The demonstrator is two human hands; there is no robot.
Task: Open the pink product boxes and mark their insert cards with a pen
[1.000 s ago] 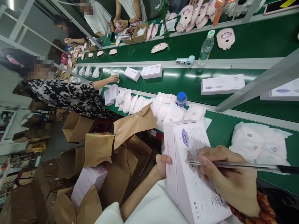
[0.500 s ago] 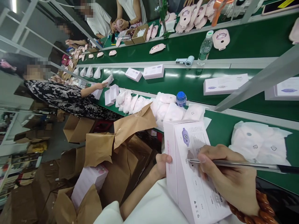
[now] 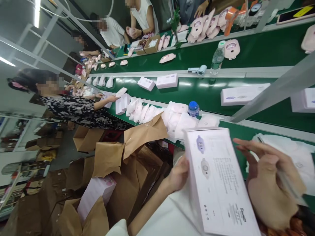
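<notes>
Left hand [image 3: 176, 175] clamps the pale pink carton [image 3: 219, 183] over the green conveyor belt [image 3: 241, 154], while the right hand [image 3: 270, 186], gripping its pen [image 3: 286, 180], has now drawn back from the carton.

The bare left forearm [image 3: 147, 206] rises from a white sleeve [image 3: 115, 229] to the left hand [image 3: 176, 175], its fingers [image 3: 183, 172] curled in a grip. The right hand [image 3: 270, 186] is raised, its fingers [image 3: 256, 147] spread and bent, a reddish-brown beaded bracelet [image 3: 292, 226] at the wrist.
</notes>
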